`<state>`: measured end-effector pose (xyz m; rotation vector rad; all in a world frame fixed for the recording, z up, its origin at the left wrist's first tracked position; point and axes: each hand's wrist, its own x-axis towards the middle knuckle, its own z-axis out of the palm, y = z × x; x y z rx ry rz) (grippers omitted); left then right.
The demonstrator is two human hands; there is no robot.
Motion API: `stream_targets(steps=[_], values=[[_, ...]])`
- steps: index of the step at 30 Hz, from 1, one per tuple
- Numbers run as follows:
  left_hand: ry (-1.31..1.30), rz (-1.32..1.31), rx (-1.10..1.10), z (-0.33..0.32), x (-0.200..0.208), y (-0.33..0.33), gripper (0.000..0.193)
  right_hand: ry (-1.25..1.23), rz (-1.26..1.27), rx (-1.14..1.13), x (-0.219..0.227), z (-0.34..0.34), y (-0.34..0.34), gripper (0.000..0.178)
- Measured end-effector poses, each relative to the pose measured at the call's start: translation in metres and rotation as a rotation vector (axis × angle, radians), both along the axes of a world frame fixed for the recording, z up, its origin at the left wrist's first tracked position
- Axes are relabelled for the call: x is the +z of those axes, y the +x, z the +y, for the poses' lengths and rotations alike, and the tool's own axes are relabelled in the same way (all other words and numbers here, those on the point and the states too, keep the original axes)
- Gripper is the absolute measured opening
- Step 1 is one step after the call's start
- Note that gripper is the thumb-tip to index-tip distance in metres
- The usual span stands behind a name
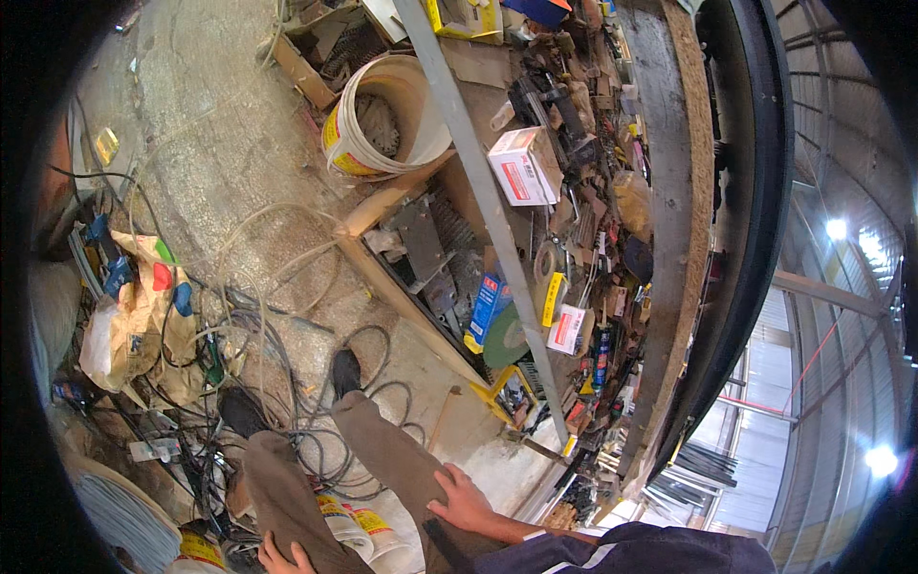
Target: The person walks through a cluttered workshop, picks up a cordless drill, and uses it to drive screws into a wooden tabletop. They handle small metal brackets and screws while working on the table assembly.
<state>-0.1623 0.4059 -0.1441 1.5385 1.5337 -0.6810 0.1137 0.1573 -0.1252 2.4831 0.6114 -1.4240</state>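
My right hand rests on the brown trouser leg near the knee, its fingers spread and holding nothing. At the lower edge, my left hand lies on the other trouser leg. Only part of it shows, with the fingers apart and nothing in them. Both feet, in dark shoes, stand on the floor among loops of dark cable. White buckets with yellow and red labels are between my legs.
A cardboard box of metal parts and a white bucket stand ahead. Right of them is a cluttered shelf with a white carton behind a slanting metal bar. A torn paper bag and tangled hoses lie left.
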Motion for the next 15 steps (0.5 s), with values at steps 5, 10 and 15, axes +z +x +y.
stream_targets(steps=[5,10,15], values=[[0.021,-0.041,0.029,0.004,-0.004,0.000,0.059,-0.088,0.025,-0.046,-0.008,0.020,0.010,0.077],[0.057,-0.114,0.024,0.005,-0.007,-0.008,0.058,-0.114,0.025,-0.031,-0.014,0.026,0.014,0.078],[0.044,-0.080,0.012,0.011,-0.003,-0.001,0.056,-0.105,-0.019,-0.019,-0.026,0.024,0.016,0.077]])
